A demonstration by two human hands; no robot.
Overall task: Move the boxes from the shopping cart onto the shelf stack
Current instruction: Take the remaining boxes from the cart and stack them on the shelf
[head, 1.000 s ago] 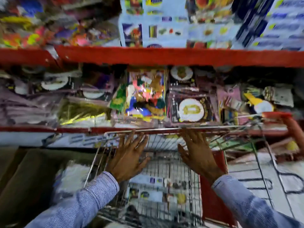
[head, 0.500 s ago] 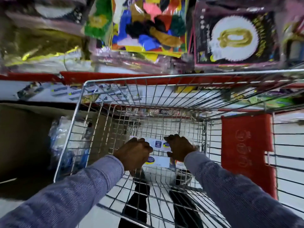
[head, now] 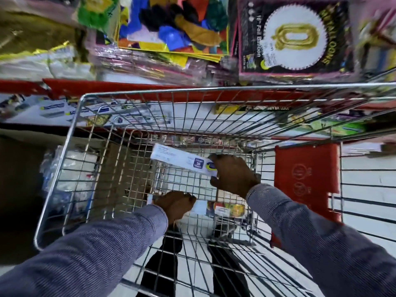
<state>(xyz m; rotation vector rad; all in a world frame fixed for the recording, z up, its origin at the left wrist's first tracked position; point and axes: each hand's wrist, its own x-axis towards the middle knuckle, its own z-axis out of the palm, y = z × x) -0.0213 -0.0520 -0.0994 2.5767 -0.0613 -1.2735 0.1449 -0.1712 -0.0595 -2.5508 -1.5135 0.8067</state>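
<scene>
I look down into a wire shopping cart (head: pixel 64 168). My right hand (head: pixel 233 174) grips one end of a long white box (head: pixel 177 158) with a blue label, held tilted above the cart floor. Lower down, my left hand (head: pixel 174 203) is closed on a second white box (head: pixel 220 209) with colourful print, which lies on the bottom of the cart. Both sleeves are blue-grey striped. Behind the cart runs the red shelf (head: pixel 128 87), with similar white boxes (head: pixel 53 110) lying flat on the level below it.
Balloon packs (head: pixel 171 28) and a foil balloon pack (head: pixel 295 37) fill the shelf above the red edge. A red child-seat flap (head: pixel 306 179) hangs at the cart's right. A plastic-wrapped bundle (head: pixel 64 179) and brown cardboard (head: pixel 17 189) stand on the left.
One second ago both hands were spread open over the cart. They then reached down onto the boxes. Now my right hand has lifted one box while the left stays on the other.
</scene>
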